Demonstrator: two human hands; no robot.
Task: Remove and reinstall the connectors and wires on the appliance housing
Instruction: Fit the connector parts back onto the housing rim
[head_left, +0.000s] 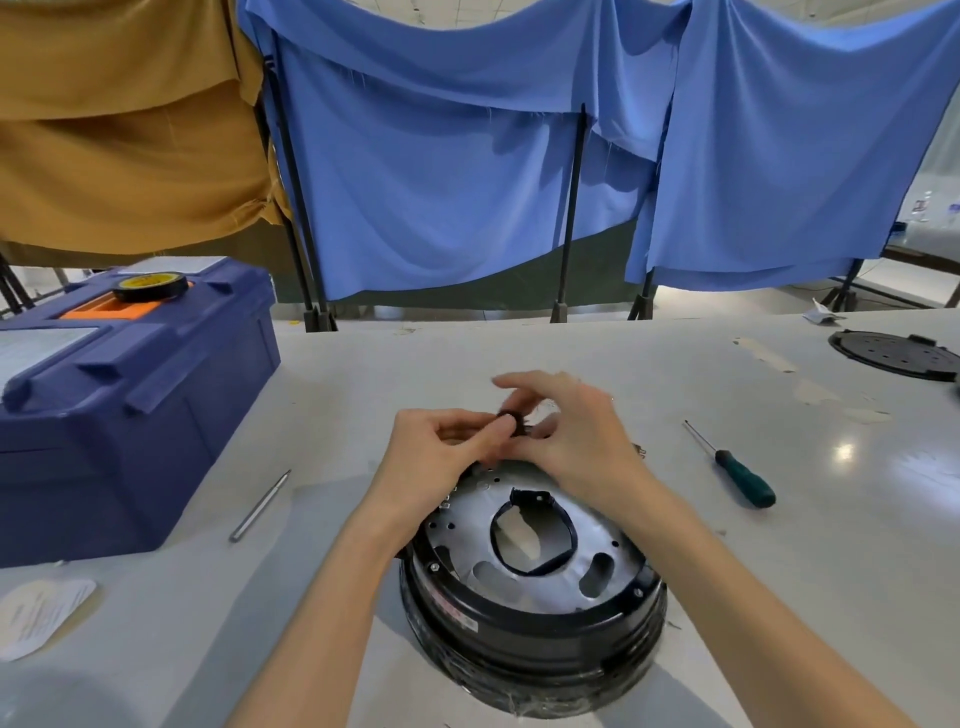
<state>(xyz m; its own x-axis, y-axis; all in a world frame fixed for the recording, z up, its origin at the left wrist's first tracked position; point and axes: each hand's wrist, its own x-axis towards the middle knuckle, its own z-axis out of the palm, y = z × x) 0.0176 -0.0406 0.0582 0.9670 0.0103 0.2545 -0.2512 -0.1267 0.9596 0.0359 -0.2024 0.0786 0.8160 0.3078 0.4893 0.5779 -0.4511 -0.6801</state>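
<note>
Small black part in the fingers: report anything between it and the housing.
Nothing visible blocks it. The left hand and right hand pinch the black part over the far edge of the housing, hiding the spot beneath.

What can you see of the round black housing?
The housing is a round black drum with ribbed sides, apparently wrapped in clear film, sitting flat on the white table. A silver metal plate with holes and slots fills the top; a black ring lines its central opening. The left hand and right hand hold a small black part over its far rim; contact unclear.
</note>
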